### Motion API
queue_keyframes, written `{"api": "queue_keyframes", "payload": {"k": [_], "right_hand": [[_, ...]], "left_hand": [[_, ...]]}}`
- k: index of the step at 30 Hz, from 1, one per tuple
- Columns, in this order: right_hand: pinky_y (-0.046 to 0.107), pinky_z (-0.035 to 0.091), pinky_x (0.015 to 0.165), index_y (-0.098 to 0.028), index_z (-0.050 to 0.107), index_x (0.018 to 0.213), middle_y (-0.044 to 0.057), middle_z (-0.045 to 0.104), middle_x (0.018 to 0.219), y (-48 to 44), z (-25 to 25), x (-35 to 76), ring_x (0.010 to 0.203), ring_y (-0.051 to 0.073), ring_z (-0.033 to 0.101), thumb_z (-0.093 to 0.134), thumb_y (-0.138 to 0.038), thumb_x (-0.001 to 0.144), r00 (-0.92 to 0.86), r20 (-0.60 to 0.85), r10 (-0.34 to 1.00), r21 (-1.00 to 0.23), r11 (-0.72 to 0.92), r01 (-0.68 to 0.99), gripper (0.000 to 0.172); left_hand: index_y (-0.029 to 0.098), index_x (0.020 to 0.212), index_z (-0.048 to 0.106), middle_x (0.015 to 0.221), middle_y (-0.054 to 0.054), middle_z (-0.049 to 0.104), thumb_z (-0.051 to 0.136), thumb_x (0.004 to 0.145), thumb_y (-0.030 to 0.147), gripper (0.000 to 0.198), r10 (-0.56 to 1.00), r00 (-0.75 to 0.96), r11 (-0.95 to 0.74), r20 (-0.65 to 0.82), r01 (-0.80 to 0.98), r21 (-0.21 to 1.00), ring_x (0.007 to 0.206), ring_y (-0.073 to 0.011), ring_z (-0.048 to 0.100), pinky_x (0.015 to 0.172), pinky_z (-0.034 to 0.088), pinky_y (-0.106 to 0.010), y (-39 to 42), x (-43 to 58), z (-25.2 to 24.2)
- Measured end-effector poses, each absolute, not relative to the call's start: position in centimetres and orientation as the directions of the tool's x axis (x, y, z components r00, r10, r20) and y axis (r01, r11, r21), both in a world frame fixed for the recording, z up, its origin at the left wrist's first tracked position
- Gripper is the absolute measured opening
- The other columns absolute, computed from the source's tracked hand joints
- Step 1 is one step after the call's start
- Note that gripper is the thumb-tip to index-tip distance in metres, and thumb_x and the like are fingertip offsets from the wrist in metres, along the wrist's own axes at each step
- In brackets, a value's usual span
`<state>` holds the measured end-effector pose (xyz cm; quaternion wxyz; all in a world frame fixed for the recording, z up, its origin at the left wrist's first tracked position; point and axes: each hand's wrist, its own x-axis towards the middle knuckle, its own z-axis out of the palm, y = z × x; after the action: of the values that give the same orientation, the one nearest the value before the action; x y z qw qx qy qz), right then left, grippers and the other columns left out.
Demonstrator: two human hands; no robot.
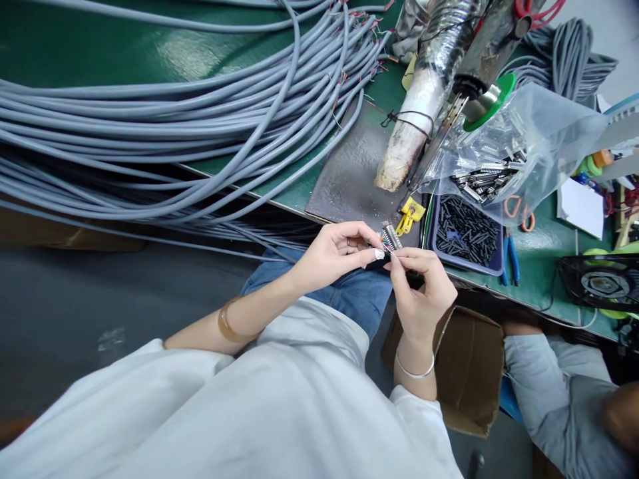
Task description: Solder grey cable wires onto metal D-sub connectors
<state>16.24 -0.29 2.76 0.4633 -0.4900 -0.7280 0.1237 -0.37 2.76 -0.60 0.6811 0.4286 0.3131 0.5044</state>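
My left hand [344, 251] is closed in a pinch at the thin coloured wires [385, 244] just below a metal multi-pin connector [392, 236]. From the other side my right hand [423, 283] also pinches, its thumb and index finger meeting at the same wires. The fingertips of both hands almost touch and partly cover the wires. The connector lies at the front edge of a dark board [349, 166], close to a yellow clip-like piece [411, 214]. Above it, a soldering iron [434, 150] slants down with its tip near the yellow piece.
Grey cables [200, 126] in a large bundle cover the bench's left. To the right are a tray of black sleeves [466, 233], a bag of metal connectors [499, 169], a solder spool [492, 103], pliers [510, 259] and a fan [604, 285]. Another person [574, 399] sits at right beside a cardboard box [472, 372].
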Motion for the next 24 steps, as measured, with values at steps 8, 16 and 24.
{"api": "queue_keyframes", "payload": {"k": [8,16,24], "right_hand": [[0.033,0.062,0.070,-0.023,0.062,0.089,0.004,0.076,0.097,0.2,1.4,16.9,0.083,0.018,0.075,0.069,-0.021,0.090,0.130,0.502,0.855,-0.744,0.351,0.569,0.007],[0.030,0.063,0.078,-0.021,0.060,0.084,0.007,0.080,0.107,1.0,0.6,15.9,0.095,0.018,0.078,0.071,-0.023,0.089,0.163,0.377,0.912,-0.848,0.269,0.456,0.012],[0.031,0.066,0.080,-0.024,0.053,0.085,0.005,0.080,0.109,3.1,0.8,16.2,0.099,0.019,0.078,0.066,-0.026,0.091,0.144,0.382,0.913,-0.868,0.301,0.395,0.015]], "left_hand": [[0.013,0.082,0.069,0.077,-0.002,0.069,0.082,0.080,0.027,0.020,0.967,0.251,0.150,-0.045,-0.417,0.896,0.057,-0.0052,0.059,0.056,0.052,-0.016,3.2,-0.6,-0.3],[0.014,0.077,0.065,0.077,-0.002,0.070,0.082,0.076,0.024,0.020,0.992,0.124,0.039,0.008,-0.370,0.928,0.051,-0.0043,0.056,0.048,0.049,-0.015,4.3,0.2,0.0],[0.015,0.072,0.059,0.068,0.000,0.067,0.078,0.075,0.017,0.019,0.999,0.035,-0.004,0.018,-0.370,0.929,0.046,-0.0037,0.054,0.043,0.046,-0.014,5.9,1.3,0.5]]}}
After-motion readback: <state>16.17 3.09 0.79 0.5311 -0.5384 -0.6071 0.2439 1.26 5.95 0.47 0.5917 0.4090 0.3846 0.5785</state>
